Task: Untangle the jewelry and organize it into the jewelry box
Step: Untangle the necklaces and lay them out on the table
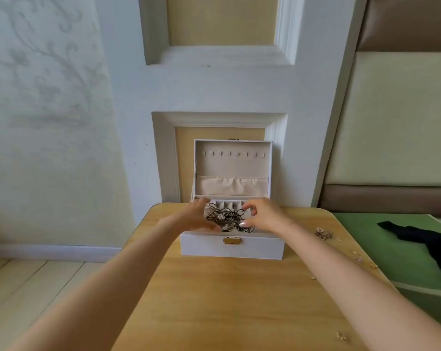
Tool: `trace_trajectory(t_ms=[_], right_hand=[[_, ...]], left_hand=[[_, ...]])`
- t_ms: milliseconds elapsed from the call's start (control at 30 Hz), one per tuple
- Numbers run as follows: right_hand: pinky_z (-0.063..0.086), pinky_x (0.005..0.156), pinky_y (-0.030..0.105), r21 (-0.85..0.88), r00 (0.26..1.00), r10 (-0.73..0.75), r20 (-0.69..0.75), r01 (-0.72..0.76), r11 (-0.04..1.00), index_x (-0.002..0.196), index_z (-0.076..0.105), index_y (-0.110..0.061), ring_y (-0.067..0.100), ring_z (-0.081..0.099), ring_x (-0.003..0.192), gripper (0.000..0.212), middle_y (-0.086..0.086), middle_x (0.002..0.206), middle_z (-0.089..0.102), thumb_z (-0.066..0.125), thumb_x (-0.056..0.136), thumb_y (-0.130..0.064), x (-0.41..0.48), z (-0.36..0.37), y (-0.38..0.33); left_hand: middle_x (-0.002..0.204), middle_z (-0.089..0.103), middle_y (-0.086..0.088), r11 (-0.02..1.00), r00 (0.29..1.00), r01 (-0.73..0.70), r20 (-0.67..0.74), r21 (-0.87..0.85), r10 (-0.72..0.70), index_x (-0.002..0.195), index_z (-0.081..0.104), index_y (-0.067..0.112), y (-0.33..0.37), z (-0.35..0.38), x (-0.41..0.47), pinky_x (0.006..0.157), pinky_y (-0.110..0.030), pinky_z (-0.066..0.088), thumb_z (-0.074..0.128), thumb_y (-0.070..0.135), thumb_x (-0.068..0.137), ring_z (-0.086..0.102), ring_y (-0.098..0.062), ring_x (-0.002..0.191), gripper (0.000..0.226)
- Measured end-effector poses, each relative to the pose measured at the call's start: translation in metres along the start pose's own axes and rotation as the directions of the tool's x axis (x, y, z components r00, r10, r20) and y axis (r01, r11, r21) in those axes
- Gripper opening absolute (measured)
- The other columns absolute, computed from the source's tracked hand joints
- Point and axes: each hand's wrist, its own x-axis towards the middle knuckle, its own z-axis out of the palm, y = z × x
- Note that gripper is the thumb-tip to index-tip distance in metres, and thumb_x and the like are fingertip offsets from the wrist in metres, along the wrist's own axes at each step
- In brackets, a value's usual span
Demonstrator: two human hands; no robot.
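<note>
Still knotted: dark-and-silver jewelry (227, 219), white box (232, 247).

jewelry tangle (225, 218) strands indistinguishable, table trinkets (322, 234) too small, black cloth (422, 239) cropped

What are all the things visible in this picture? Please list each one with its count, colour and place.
jewelry box: one, white, open, at the table's far edge
clasp: one, gold, on the box front
hooks: one row, pale, inside the raised lid
pocket: one, beige fabric, lower part of the lid
jewelry tangle: one, dark cords and silvery metal, in the box
loose jewelry pieces: several, small, metallic, scattered along the table's right side
table: one, light wood
cloth: one, black, on the green surface
green surface: one, right of the table
left hand: one, cups the tangle's left side
right hand: one, grips the tangle's right side
</note>
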Motion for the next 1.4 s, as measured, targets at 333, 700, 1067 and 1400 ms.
trace_trajectory(t_ms=[333, 700, 1067, 1400], right_hand=[[0.04, 0.101, 0.032, -0.07, 0.986, 0.086, 0.145, -0.077, 0.995, 0.137, 0.046, -0.018, 0.023, 0.044, 0.127, 0.072, 0.006, 0.141, 0.045, 0.077, 0.074, -0.037, 0.013, 0.009, -0.001], [0.048, 0.079, 0.032, 0.037, 0.994, 0.021, 0.106, -0.025, 0.999, 0.1, 0.066, -0.013, 0.019, 0.056, 0.087, 0.024, 0.001, 0.091, 0.06, 0.073, 0.077, -0.009, 0.015, 0.016, -0.013], [0.038, 0.064, 0.028, -0.036, 0.997, 0.064, 0.035, -0.062, 0.997, 0.097, 0.07, -0.021, 0.022, 0.053, 0.085, 0.023, 0.001, 0.09, 0.059, 0.06, 0.081, -0.008, -0.015, 0.022, -0.022], [0.048, 0.077, 0.033, -0.008, 0.998, 0.042, 0.05, -0.041, 0.999, 0.097, 0.071, -0.018, 0.023, 0.057, 0.092, 0.021, 0.001, 0.091, 0.061, 0.06, 0.082, -0.009, -0.067, 0.024, -0.028]], left_hand=[[0.143, 0.029, -0.003, 0.98, 0.988, -0.006, 0.151, 0.198, -0.024, 0.143, 0.029, 0.029, 0.012, 0.001, 0.025, 0.108, -0.05, 0.03, 0.074, 0.051, 0.071, 0.03, -0.028, 0.13, 0.088], [0.124, 0.044, -0.009, 0.966, 0.985, -0.164, 0.08, 0.2, 0.15, 0.131, 0.046, 0.014, 0.024, 0.011, 0.012, 0.089, -0.029, 0.044, 0.066, 0.027, 0.085, 0.049, -0.025, 0.106, 0.051], [0.109, 0.06, -0.013, 0.999, 0.989, -0.053, -0.135, 0.007, 0.053, 0.116, 0.057, 0.012, 0.02, 0.028, -0.024, 0.075, -0.032, 0.046, 0.074, 0.041, 0.075, 0.057, -0.027, 0.097, 0.053], [0.109, 0.059, -0.014, 0.998, 0.979, -0.043, -0.199, 0.037, 0.049, 0.118, 0.057, 0.012, 0.028, 0.044, -0.077, 0.066, -0.028, 0.04, 0.068, 0.043, 0.08, 0.058, -0.03, 0.093, 0.05]])
